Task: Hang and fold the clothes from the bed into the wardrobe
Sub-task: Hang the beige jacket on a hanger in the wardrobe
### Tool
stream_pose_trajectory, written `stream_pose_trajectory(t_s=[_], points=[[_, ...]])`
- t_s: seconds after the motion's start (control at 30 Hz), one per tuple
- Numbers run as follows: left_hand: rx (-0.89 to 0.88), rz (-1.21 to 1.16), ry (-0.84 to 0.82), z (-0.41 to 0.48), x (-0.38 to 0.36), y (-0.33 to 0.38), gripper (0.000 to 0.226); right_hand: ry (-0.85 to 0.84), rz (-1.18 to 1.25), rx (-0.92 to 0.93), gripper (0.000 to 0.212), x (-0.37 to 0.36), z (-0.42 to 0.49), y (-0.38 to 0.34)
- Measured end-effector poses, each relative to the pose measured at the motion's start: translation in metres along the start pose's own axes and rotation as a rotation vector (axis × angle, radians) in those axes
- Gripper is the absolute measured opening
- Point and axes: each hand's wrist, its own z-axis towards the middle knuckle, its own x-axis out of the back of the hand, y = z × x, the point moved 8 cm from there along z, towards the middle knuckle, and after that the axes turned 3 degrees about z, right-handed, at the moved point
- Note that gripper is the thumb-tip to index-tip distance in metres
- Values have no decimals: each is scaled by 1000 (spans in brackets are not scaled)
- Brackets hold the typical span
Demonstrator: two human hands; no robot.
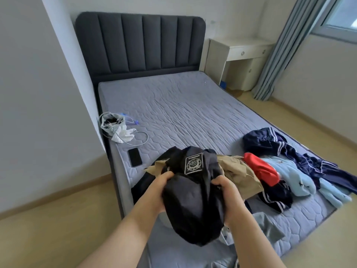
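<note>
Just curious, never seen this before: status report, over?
Copy: left hand and right hand both grip the black jacket, held over the bed. More clothes heaped to its right. The phone lies apart, nothing in the way.

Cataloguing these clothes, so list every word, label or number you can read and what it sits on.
Patch on the dark garment: one line of capitals along its top edge, perhaps "OUTDOOR", too blurred to confirm.
Phone: screen dark, no text.
Nothing else shows text.
</note>
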Motion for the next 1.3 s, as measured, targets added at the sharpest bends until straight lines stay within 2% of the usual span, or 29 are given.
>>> stream_pose_trajectory(t_s=[0.03,0.1,0.17,0.2,0.3,0.37,0.43,0.5,0.6,0.7,0.77,0.83,0.87,0.93,1.0,1.1,1.13,1.17,1.2,1.23,1.27,1.3], points=[[-19,17,-40,-2,-6,7,60,54,72,26,20,10,1,-10],[-53,82,-54,-5,-12,23,42,100,267,71,36,28,9,-27],[-116,149,-48,-11,-13,36,29,117,275,-8,48,28,18,-28],[-129,175,-63,-13,-13,38,29,135,189,-56,45,26,23,-24],[-185,253,-159,-30,-20,50,37,146,60,-142,18,5,33,-14],[-220,381,-192,-38,-17,60,34,263,-4,-39,9,10,38,-23],[-206,504,-158,-37,0,63,37,347,-89,93,16,15,38,-34],[-177,466,-136,-36,13,62,35,267,-246,176,25,-2,35,-37],[-85,426,-58,-30,15,52,49,29,-501,273,28,-57,18,-38],[26,106,-27,-20,9,41,44,-246,-621,275,32,-102,1,-29],[69,1,-9,-20,9,38,35,-304,-629,247,29,-106,-2,-30],[65,-27,66,-18,15,37,23,-293,-586,207,30,-94,0,-32],[47,-41,85,-16,17,38,29,-281,-554,180,34,-87,1,-31],[-2,-55,94,-17,15,43,45,-225,-447,103,31,-70,3,-23],[-50,-44,131,-20,15,51,35,-83,-400,125,14,-50,8,-19],[-197,-15,38,-32,-2,74,26,410,-593,354,32,-4,9,-42],[-253,37,-21,-36,-10,82,28,509,-701,407,44,-1,5,-53],[-305,99,-69,-42,-18,89,34,504,-813,420,64,-6,5,-60],[-351,150,-105,-50,-25,97,40,438,-940,427,82,-14,8,-64],[-391,179,-122,-58,-29,105,43,343,-1068,431,92,-24,13,-63],[-434,191,-121,-65,-29,113,41,235,-1166,442,88,-35,16,-60],[-478,198,-118,-71,-27,121,36,139,-1215,453,72,-44,19,-57]])
